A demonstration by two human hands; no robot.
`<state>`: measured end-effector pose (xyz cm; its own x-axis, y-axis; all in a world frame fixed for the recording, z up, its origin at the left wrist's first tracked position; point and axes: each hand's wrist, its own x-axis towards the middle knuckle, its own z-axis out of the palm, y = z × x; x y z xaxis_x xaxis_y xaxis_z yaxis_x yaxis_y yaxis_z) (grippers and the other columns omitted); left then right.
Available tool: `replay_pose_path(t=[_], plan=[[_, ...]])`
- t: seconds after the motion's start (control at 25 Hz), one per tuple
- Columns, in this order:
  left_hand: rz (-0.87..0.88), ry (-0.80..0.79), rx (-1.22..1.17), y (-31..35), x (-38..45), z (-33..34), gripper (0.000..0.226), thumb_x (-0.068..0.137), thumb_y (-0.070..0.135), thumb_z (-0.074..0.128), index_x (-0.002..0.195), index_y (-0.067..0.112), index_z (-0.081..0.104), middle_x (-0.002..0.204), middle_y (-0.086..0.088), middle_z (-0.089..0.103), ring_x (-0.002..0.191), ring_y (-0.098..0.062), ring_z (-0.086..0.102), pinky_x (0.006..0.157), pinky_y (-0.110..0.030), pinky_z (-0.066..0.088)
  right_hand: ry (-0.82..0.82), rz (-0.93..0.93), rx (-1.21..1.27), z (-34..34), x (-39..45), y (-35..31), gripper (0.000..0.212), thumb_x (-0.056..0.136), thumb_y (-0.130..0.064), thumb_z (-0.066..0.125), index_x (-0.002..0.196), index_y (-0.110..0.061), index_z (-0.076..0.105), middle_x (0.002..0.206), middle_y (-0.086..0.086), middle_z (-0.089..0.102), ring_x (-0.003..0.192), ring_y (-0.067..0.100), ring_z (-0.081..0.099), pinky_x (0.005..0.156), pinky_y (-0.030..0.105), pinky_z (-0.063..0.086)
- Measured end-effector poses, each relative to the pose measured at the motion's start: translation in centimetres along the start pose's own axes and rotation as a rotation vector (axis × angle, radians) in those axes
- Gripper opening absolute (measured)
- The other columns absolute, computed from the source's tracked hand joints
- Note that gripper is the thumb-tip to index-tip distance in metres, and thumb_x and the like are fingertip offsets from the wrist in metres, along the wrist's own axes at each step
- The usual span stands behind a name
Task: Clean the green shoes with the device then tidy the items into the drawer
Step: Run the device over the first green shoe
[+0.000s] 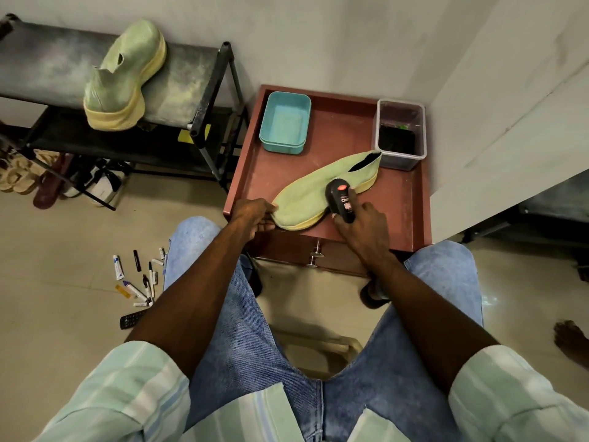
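One green shoe (pixel 307 191) with a yellow sole lies on its side on the red-brown drawer unit top (pixel 338 129). My left hand (pixel 253 215) grips its toe end at the unit's front edge. My right hand (pixel 363 226) holds a black cleaning device (pixel 340 199) with a red button, pressed against the shoe's side. The second green shoe (pixel 126 76) sits on the top shelf of the black shoe rack (pixel 204 100) at the left. The drawer front with a metal handle (pixel 315 255) shows closed below the shoe.
A teal tray (pixel 285 122) and a clear container (pixel 400 134) with dark contents stand at the back of the unit top. Pens, tubes and a remote (pixel 140 280) lie scattered on the floor at left. Sandals sit under the rack. A white wall panel rises at right.
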<state>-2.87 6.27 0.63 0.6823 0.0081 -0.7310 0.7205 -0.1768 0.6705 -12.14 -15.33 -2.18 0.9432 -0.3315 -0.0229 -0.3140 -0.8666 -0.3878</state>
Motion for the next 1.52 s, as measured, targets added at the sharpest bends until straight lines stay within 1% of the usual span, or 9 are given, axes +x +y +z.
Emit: replay_pose_path(t=[0.2,0.36,0.56,0.72,0.88,1.12,1.2,1.36,1.52], plan=[[0.034,0.056,-0.023,0.1,0.0,0.1,0.015,0.087,0.005,0.064,0.073,0.003,0.059,0.066,-0.008,0.059,0.055,-0.016,0.055,0.049,-0.023,0.051,-0.119,-0.442,-0.053,2.3,-3.0,-3.7,0.078,0.082,-0.063,0.035,0.149,-0.022,0.036,0.101,0.018,0.059,0.088,0.036,0.056,0.080,0.042,0.044],[0.023,0.056,-0.003,0.0,0.2,0.0,0.011,0.085,0.005,0.067,0.078,-0.002,0.060,0.068,-0.010,0.058,0.053,-0.018,0.054,0.039,-0.019,0.050,0.021,-0.028,-0.016,0.5,-0.2,-0.3,0.077,0.082,-0.062,0.037,0.148,-0.023,0.036,0.098,0.017,0.061,0.088,0.035,0.058,0.082,0.041,0.042],[0.030,0.051,-0.043,0.1,-0.1,0.2,0.006,0.084,0.003,0.066,0.080,0.000,0.062,0.058,-0.007,0.062,0.054,-0.018,0.056,0.043,-0.020,0.051,-0.093,-0.536,-0.150,2.7,-3.0,-3.1,0.077,0.085,-0.061,0.036,0.150,-0.020,0.034,0.100,0.017,0.061,0.088,0.035,0.057,0.082,0.042,0.043],[0.006,0.020,-0.012,0.1,-0.3,0.1,0.015,0.086,0.005,0.063,0.073,0.002,0.059,0.056,-0.006,0.060,0.052,-0.016,0.054,0.044,-0.020,0.049,0.018,-0.109,-0.135,0.8,-0.7,-0.8,0.077,0.084,-0.062,0.035,0.147,-0.018,0.035,0.099,0.017,0.061,0.088,0.034,0.058,0.081,0.042,0.043],[-0.010,0.013,-0.026,0.4,-0.5,0.0,0.012,0.083,0.006,0.065,0.072,0.002,0.062,0.048,-0.004,0.060,0.051,-0.018,0.055,0.045,-0.020,0.049,0.078,-0.522,-0.144,2.5,-3.2,-3.5,0.074,0.080,-0.056,0.046,0.140,-0.012,0.050,0.088,0.015,0.061,0.077,0.031,0.056,0.074,0.038,0.043],[-0.056,0.016,-0.064,0.2,-0.4,-0.3,0.006,0.078,0.007,0.067,0.073,0.005,0.066,0.057,-0.005,0.066,0.058,-0.020,0.061,0.053,-0.024,0.052,0.126,-0.719,-0.206,2.3,-3.6,-4.1,0.070,0.079,-0.052,0.059,0.138,-0.014,0.054,0.085,0.011,0.057,0.077,0.028,0.055,0.074,0.037,0.039],[-0.081,-0.008,-0.045,0.2,-0.5,-0.5,0.009,0.080,0.011,0.068,0.072,0.006,0.066,0.058,-0.005,0.066,0.060,-0.020,0.061,0.054,-0.025,0.053,0.105,-0.666,-0.215,2.1,-3.1,-4.1,0.069,0.078,-0.052,0.057,0.137,-0.015,0.054,0.087,0.012,0.059,0.078,0.030,0.057,0.074,0.037,0.041],[-0.133,-0.068,0.030,0.4,-0.7,-0.8,0.016,0.080,0.016,0.070,0.068,0.008,0.063,0.052,-0.004,0.064,0.053,-0.017,0.062,0.052,-0.023,0.054,0.156,-0.326,-0.100,0.4,-1.5,-2.8,0.069,0.075,-0.053,0.052,0.134,-0.016,0.057,0.085,0.013,0.061,0.079,0.030,0.058,0.075,0.038,0.040],[-0.080,-0.006,-0.041,0.2,-0.5,-0.4,0.013,0.083,0.010,0.063,0.071,0.007,0.063,0.061,-0.005,0.062,0.059,-0.019,0.058,0.057,-0.026,0.050,0.073,-0.625,-0.122,2.1,-3.8,-5.2,0.067,0.077,-0.053,0.053,0.131,-0.015,0.060,0.082,0.011,0.058,0.074,0.030,0.057,0.073,0.037,0.041]])
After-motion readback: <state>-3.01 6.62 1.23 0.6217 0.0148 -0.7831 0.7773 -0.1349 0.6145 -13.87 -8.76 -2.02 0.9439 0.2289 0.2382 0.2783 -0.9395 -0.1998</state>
